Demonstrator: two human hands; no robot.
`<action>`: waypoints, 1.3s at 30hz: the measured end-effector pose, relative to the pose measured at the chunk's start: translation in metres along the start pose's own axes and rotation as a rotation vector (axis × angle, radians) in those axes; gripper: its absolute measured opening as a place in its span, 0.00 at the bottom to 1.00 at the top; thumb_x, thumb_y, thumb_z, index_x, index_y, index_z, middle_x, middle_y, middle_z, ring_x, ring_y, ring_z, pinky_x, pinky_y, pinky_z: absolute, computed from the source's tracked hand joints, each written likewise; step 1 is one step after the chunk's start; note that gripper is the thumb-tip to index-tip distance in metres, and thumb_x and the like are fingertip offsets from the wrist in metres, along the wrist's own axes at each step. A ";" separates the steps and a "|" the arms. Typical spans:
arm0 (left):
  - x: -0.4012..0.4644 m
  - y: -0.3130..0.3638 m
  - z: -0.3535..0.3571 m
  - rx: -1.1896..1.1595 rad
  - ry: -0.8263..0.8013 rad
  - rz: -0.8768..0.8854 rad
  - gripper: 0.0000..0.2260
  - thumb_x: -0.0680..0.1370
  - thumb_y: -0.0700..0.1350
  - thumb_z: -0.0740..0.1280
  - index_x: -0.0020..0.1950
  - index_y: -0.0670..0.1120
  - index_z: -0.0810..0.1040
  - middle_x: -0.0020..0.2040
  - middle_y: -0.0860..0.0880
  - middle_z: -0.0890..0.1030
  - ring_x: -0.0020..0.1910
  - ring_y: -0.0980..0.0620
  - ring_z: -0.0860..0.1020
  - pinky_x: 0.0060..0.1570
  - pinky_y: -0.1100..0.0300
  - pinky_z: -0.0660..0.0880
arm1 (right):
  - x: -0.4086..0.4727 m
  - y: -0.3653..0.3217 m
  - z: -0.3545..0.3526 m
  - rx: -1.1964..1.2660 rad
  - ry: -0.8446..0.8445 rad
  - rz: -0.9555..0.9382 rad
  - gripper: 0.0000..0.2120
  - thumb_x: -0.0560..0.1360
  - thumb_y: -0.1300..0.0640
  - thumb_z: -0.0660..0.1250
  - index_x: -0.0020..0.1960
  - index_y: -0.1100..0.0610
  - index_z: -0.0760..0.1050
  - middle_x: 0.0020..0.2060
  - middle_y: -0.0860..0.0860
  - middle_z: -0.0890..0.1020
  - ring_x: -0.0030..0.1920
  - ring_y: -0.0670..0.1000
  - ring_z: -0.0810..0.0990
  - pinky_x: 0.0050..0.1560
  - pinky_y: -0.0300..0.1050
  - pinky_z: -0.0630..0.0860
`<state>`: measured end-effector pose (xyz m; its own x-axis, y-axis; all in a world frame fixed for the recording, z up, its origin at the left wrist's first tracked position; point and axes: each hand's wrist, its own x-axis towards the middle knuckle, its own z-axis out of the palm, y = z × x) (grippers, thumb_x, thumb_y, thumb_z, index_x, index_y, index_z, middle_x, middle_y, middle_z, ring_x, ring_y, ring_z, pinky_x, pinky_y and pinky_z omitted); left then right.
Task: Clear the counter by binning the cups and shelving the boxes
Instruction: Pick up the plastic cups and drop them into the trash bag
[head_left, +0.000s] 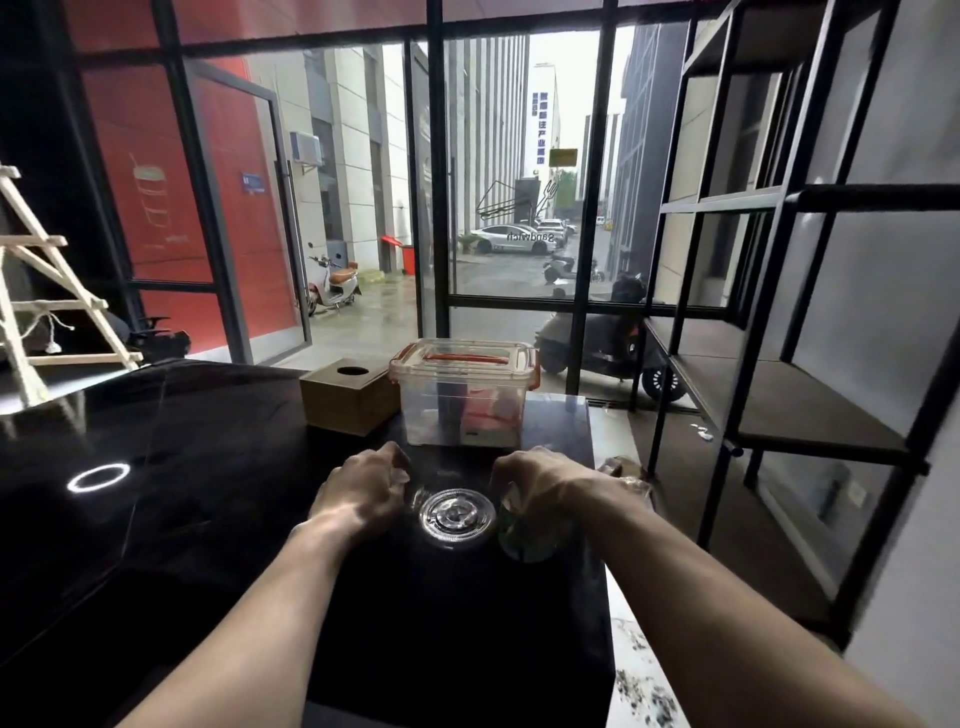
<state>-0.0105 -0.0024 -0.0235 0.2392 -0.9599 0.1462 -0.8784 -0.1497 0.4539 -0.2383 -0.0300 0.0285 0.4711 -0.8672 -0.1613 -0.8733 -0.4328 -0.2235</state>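
A clear plastic cup with a flat lid (454, 514) stands on the black counter (208, 493) between my hands. My left hand (363, 488) rests just left of it with its fingers curled; a clear glint shows at the fingertips, and whether they hold anything is unclear. My right hand (540, 480) grips the rim of a second clear cup (524, 532) from above. A third clear cup (628, 475) shows behind my right wrist at the counter's right edge. Farther back stand a clear storage box with orange latches (462, 410) and a wooden box with a round hole (348, 397).
A black metal shelf unit (789, 405) with dark boards stands to the right, past the counter's edge. A wooden ladder-like rack (47, 306) is at the far left. Glass windows and a door run behind the counter. No bin is in view.
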 end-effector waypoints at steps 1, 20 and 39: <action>0.001 0.007 0.000 -0.037 -0.030 0.015 0.10 0.76 0.47 0.63 0.56 0.54 0.79 0.55 0.50 0.85 0.50 0.46 0.84 0.55 0.51 0.79 | 0.000 0.002 0.000 -0.004 0.027 0.001 0.28 0.65 0.54 0.80 0.64 0.51 0.77 0.55 0.53 0.76 0.59 0.57 0.78 0.51 0.44 0.75; -0.007 0.059 0.032 0.173 -0.215 0.135 0.31 0.58 0.67 0.73 0.53 0.51 0.70 0.52 0.50 0.75 0.57 0.46 0.74 0.56 0.51 0.75 | -0.017 0.042 -0.010 0.042 0.213 0.006 0.40 0.64 0.54 0.82 0.70 0.53 0.66 0.62 0.55 0.72 0.60 0.57 0.74 0.55 0.46 0.72; -0.017 0.196 0.039 0.062 -0.059 0.353 0.33 0.69 0.57 0.75 0.67 0.48 0.63 0.64 0.44 0.71 0.62 0.43 0.73 0.60 0.50 0.74 | -0.079 0.148 -0.040 0.022 0.381 0.105 0.22 0.64 0.55 0.70 0.57 0.51 0.71 0.54 0.53 0.76 0.53 0.57 0.79 0.51 0.51 0.80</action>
<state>-0.2026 -0.0247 0.0291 -0.1059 -0.9667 0.2330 -0.9264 0.1810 0.3301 -0.4099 -0.0352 0.0467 0.2956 -0.9376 0.1830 -0.9096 -0.3348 -0.2459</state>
